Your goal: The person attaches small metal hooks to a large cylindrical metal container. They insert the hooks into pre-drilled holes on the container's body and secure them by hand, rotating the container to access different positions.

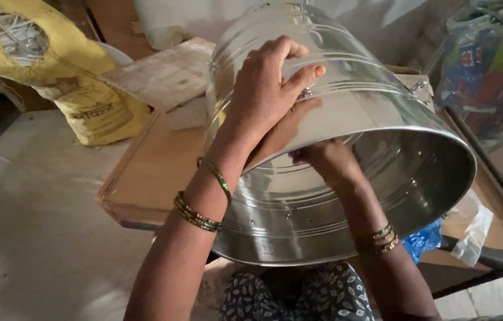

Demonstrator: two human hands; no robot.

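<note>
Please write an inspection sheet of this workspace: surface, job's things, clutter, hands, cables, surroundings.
Surface: low wooden board on a pale floor.
Job's things: large steel drum, tilted, open mouth toward the camera.
Clutter: yellow sack, white block, blue bag, clear plastic.
Hands: left hand pressed flat on the drum's outside; right hand inside at the rim.
Cables: nothing seen.
Surroundings: bag of coloured items, top right.

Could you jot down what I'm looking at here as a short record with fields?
Main thing: large shiny steel drum, tipped on its side, open mouth toward the camera
Left hand: flat on the drum's outer wall
Right hand: reaching inside, past the rim
Under it: wooden board
Nearby: yellow sack to the left, blue plastic below the rim
Wrists: bangles on both
</note>
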